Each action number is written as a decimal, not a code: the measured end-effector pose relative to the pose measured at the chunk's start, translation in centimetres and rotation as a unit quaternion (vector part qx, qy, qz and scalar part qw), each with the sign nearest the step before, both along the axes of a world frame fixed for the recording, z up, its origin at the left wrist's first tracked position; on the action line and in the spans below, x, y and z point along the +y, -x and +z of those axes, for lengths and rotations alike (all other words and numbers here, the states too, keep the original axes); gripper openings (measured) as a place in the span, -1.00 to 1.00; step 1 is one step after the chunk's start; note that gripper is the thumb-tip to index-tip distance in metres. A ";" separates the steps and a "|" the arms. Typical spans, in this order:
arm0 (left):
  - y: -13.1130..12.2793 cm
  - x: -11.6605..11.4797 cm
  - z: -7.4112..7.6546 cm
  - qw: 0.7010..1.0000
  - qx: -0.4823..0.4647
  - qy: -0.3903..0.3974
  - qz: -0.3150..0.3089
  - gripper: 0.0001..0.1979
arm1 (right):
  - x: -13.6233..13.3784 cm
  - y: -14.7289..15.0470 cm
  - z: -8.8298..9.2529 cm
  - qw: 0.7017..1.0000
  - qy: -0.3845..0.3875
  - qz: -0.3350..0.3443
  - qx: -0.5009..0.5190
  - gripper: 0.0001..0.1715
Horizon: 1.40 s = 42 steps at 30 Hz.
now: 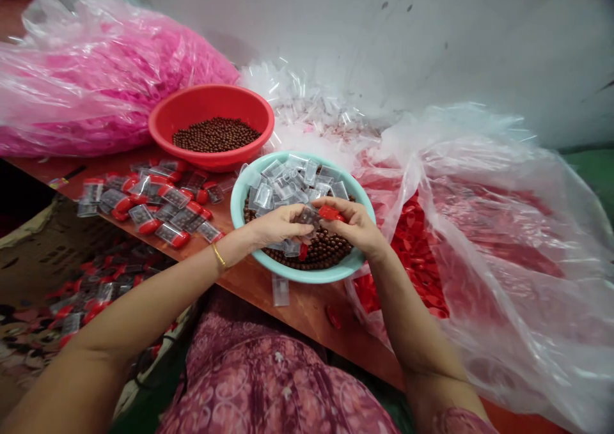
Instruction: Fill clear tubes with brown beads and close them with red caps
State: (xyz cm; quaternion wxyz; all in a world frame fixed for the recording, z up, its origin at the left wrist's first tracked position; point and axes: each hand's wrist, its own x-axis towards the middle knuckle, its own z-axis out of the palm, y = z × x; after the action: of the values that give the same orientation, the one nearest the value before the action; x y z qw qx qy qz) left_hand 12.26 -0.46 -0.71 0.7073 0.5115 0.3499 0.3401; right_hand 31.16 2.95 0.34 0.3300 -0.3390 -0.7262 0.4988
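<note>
Over a pale blue basin [238,220], my left hand [281,224] is closed on a small clear plastic case [308,218] with dark beads showing in it. My right hand [354,224] pinches a red plastic cap [330,213] right beside the case's end; whether the two touch I cannot tell. Inside the basin, several clear cases [288,181] lie on a bed of brown beads [326,250]. Another red piece [303,251] shows just under my left fingers. One clear case [281,291] lies on the table below the basin's rim.
A red basin [211,160] of brown beads stands behind on the left. Filled red-capped cases [163,207] are heaped on the table [249,296], with more in a carton [29,229] below. Bags of pink pieces [119,69] and red caps [417,255] flank the basins.
</note>
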 end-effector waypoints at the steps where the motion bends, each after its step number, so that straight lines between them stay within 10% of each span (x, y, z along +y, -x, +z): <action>1: 0.1 0.0 0.1 1.000 -0.001 0.002 -0.006 -0.78 | -0.1 0.3 0.2 1.000 -0.009 0.010 -0.004 -0.73; 15: -0.3 -0.4 -0.4 0.998 0.017 -0.020 0.053 -0.88 | -0.8 0.2 -0.6 0.991 0.095 -0.093 0.008 -0.59; 32: 0.0 -0.9 -0.6 0.978 0.116 -0.123 0.120 -0.89 | -2.3 0.8 -1.3 0.936 -0.279 -0.083 -0.198 -0.52; 42: 0.0 -1.4 0.2 0.971 0.125 -0.181 0.093 -0.85 | -3.7 0.3 -1.3 0.994 -0.039 -0.068 -0.071 -0.53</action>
State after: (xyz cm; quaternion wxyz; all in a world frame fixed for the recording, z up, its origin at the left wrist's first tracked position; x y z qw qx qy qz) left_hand 12.30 -1.90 -0.55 0.5191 0.6346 0.4141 0.3954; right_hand 30.87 -0.77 -0.99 0.3239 -0.4093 -0.7418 0.4210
